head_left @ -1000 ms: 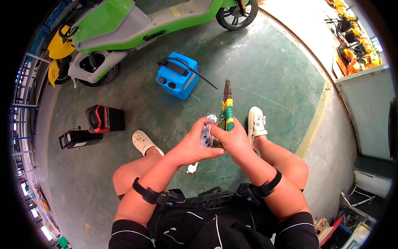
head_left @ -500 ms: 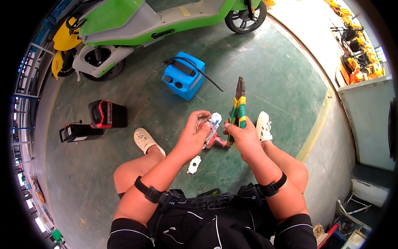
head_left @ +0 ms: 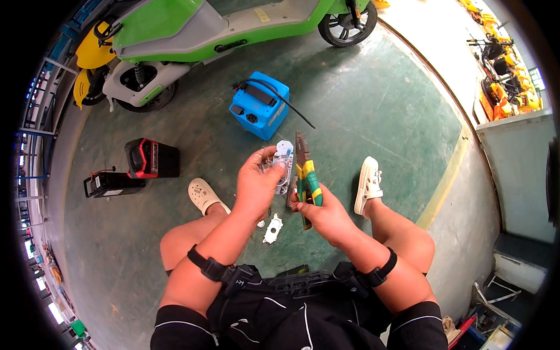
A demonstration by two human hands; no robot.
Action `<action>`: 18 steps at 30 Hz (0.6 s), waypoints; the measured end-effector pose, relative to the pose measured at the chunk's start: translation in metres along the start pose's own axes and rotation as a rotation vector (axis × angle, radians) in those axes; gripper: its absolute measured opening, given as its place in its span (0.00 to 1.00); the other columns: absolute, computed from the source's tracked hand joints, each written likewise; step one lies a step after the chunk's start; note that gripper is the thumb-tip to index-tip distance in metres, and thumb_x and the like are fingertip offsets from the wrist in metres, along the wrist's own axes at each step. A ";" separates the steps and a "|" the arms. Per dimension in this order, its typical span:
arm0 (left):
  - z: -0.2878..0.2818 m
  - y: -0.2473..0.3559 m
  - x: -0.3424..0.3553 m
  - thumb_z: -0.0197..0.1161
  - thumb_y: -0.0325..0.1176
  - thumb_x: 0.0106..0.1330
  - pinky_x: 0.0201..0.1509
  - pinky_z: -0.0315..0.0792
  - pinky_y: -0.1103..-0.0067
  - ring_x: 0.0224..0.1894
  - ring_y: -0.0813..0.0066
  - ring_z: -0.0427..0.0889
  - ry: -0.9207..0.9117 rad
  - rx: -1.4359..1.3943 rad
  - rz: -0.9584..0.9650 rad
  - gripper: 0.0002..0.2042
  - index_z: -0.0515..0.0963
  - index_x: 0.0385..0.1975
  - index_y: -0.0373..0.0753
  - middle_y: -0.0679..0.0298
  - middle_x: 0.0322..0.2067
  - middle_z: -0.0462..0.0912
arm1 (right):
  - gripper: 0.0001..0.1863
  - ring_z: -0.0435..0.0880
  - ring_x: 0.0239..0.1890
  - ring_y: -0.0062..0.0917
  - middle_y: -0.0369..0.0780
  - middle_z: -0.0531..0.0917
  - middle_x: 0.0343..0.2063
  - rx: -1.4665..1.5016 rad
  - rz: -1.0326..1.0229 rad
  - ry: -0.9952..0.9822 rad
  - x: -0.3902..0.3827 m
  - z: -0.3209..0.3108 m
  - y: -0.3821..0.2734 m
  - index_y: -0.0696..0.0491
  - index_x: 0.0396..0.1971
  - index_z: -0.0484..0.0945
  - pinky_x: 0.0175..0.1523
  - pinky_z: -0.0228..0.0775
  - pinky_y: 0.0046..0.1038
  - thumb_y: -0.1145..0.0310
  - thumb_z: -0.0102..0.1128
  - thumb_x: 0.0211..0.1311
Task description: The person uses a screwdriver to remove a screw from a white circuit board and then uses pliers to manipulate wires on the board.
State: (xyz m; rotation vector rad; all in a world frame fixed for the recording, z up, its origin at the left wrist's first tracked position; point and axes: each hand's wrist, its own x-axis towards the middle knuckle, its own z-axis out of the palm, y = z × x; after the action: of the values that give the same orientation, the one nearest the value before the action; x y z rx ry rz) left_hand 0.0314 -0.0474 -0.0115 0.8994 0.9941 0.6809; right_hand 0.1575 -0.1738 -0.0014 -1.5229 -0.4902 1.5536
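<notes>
My left hand [head_left: 256,181] is closed on a small clear-and-white plastic part [head_left: 284,157], shaped like a narrow housing with a rounded white end. In my right hand [head_left: 326,216] is a pair of pliers [head_left: 309,181] with green and yellow handles, jaws pointing away from me. The pliers stand upright just right of the plastic part; whether they touch it I cannot tell. On the floor below my hands lies a flat white plate [head_left: 272,229] with a dark hole in it. A small white piece [head_left: 261,223] lies to its left, close to my left wrist.
Ahead on the green floor stands a blue battery box [head_left: 261,111] with a black cable. To the left are a black-and-red battery case [head_left: 157,158] and a flatter black case [head_left: 114,183]. A green-and-grey scooter [head_left: 175,35] stands at the back. A pale cabinet [head_left: 519,169] is at the right.
Both hands have shifted left, carrying the plastic part and the pliers. The plastic part now stands more upright, and the pliers have dropped nearer to me. The small white piece now shows.
</notes>
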 end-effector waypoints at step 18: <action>-0.005 0.014 0.004 0.63 0.25 0.65 0.42 0.76 0.80 0.39 0.81 0.80 0.015 0.241 0.046 0.16 0.73 0.52 0.34 0.63 0.40 0.81 | 0.35 0.80 0.50 0.28 0.44 0.80 0.53 -0.181 0.050 -0.059 0.002 -0.007 0.015 0.57 0.71 0.59 0.54 0.73 0.32 0.75 0.61 0.65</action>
State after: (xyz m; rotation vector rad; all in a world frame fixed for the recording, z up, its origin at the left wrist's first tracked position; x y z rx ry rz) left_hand 0.0271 -0.0360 -0.0021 1.1324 1.0870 0.6150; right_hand 0.1603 -0.1819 -0.0154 -1.6399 -0.6455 1.6323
